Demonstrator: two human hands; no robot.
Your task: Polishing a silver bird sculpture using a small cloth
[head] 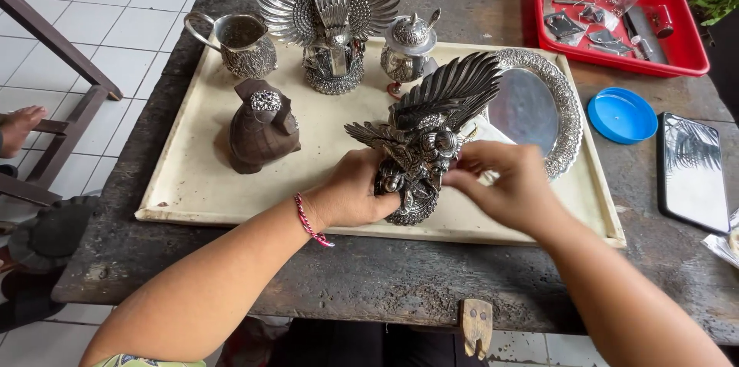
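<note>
Left hand [356, 191] clasped around base of silver winged figurine [426, 132], right hand [504, 182] pinching at its front, figurine upright at near edge of cream tray [192, 182] on dark wooden bench [369, 278], brown bird-shaped carving [260, 127] nearby, oval silver platter [531, 105] just behind.

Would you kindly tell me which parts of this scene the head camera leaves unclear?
- Base of the winged silver figurine: hidden by the left hand gripping it.
- What the right hand pinches at the figurine's front: covered by its own fingers.
- Small tools in the red tray: too small to identify.
- Large fan-winged statue: top cut off by the upper edge.
- Papers at the right edge: cut off.
</note>
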